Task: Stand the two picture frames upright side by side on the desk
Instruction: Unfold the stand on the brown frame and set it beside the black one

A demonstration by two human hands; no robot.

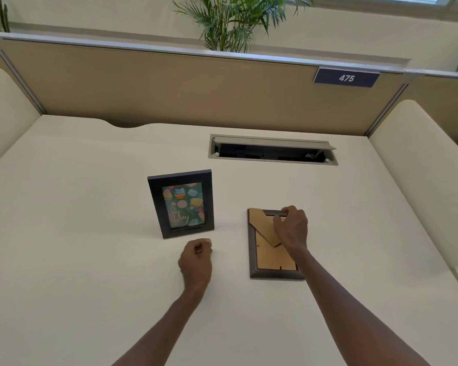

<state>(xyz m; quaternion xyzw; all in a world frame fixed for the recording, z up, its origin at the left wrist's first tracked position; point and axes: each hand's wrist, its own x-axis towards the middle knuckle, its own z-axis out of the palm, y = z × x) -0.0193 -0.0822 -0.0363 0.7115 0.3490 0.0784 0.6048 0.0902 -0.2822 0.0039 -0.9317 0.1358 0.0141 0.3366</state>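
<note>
A black picture frame (181, 203) with a cupcake birthday print stands upright on the cream desk (77, 233), left of centre. To its right a brown picture frame (269, 260) lies face down, its cardboard back and fold-out stand showing. My right hand (291, 225) rests on the far end of that frame, fingers curled over its top edge and the stand. My left hand (196, 260) hovers just in front of the black frame, fingers curled in a loose fist, holding nothing and apart from the frame.
An open cable tray (273, 150) is set into the desk behind the frames. A tan partition (196, 88) with a "475" sign (346, 78) closes the back, with cream side panels at left and right. Plants stand beyond the partition.
</note>
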